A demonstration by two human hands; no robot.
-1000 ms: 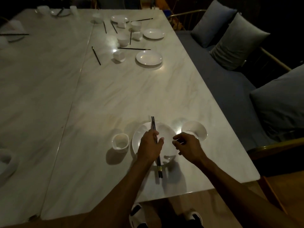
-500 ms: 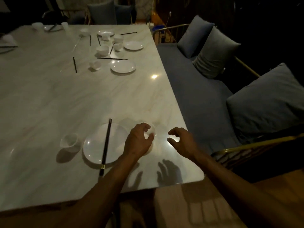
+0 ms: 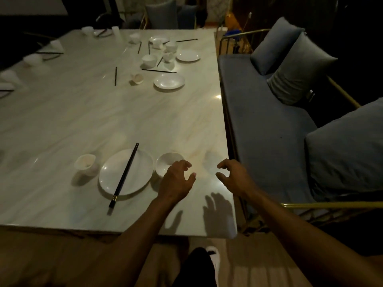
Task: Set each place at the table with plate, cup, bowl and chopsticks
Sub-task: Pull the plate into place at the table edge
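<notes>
A dim room, seen from above, with a pale marble table (image 3: 103, 121) filling most of the view. Near the front edge sits one place setting: a small white cup (image 3: 85, 163) on the left, a white plate (image 3: 126, 171) just beside it, and a small white bowl (image 3: 169, 162) just right of the plate. A pair of dark chopsticks (image 3: 125, 175) lies diagonally across the plate, the tips pointing away and the handle ends overhanging the near rim onto the table. Two bare forearms reach in from the bottom. The left hand (image 3: 176, 180) hovers at the near right side of the bowl, covering part of its rim, fingers loosely curled and holding nothing; whether it touches the bowl cannot be told. The right hand (image 3: 233, 177) hangs over the table's right corner, well clear of the dishes, fingers also loosely curled and empty. Both hands cast shadows on the marble near the front edge. At the far end of the table lie more white plates, bowls, cups and loose chopsticks in a scattered cluster (image 3: 163, 59). Along the right side stands a blue bench (image 3: 265, 125) with grey cushions (image 3: 298, 67).
</notes>
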